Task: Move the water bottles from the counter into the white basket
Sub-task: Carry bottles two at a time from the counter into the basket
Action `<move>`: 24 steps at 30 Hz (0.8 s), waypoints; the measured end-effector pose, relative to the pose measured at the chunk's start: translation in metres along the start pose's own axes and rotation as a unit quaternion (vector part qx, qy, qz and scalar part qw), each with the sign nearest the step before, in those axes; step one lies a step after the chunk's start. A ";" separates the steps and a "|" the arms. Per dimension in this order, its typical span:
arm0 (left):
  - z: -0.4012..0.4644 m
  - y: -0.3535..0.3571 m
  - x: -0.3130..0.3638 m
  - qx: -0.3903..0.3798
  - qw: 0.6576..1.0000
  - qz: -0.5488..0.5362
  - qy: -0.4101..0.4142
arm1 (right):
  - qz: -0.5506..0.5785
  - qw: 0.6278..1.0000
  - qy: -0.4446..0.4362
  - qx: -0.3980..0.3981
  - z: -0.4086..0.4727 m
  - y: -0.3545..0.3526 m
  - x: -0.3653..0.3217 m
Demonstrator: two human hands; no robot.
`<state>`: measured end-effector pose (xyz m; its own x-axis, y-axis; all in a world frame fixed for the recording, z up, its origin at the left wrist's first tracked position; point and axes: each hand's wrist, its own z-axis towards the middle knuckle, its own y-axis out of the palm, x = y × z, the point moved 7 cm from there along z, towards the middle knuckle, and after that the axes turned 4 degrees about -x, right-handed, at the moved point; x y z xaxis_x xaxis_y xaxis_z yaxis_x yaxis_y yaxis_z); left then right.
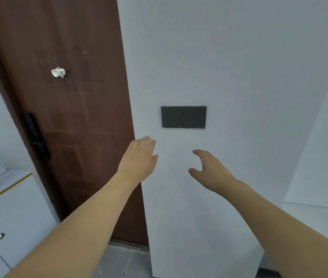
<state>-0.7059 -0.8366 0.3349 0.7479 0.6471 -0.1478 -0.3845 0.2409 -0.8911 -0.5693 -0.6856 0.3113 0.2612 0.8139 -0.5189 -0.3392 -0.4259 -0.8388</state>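
Reaching forward — left hand (139,157), right hand (209,169) — both empty

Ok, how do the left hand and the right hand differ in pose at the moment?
The left hand has its fingers straight and close together, back of the hand to the camera; the right hand has its fingers loosely curved, with the thumb spread away from them. The left hand shows at the edge of the brown door; the right hand shows against the white wall, below the dark switch panel. Both are raised, holding nothing.

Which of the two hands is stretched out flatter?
The left hand: its fingers lie straight together, while the right hand has curved fingers.
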 end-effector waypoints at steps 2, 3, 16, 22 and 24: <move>0.004 0.001 0.026 -0.004 1.000 -0.008 -0.001 | -0.002 1.000 0.004 -0.001 -0.011 -0.012 0.023; 0.005 0.000 0.041 -0.005 1.000 -0.020 -0.007 | -0.003 1.000 0.008 -0.005 -0.018 -0.019 0.036; 0.000 -0.049 0.273 0.021 0.995 -0.083 -0.054 | -0.001 1.000 0.003 -0.014 -0.135 -0.156 0.222; 0.008 -0.065 0.348 0.037 0.994 -0.095 -0.043 | 0.005 1.000 -0.013 -0.018 -0.161 -0.189 0.264; 0.016 -0.067 0.370 0.049 0.993 -0.096 -0.038 | 0.003 1.000 -0.013 -0.020 -0.169 -0.197 0.282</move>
<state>-0.4116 -0.6016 0.3463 0.7706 0.6347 0.0578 -0.2923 0.4325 -0.8530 -0.2761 -0.4386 0.3024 0.2352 0.8209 -0.5204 -0.3042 -0.4463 -0.8416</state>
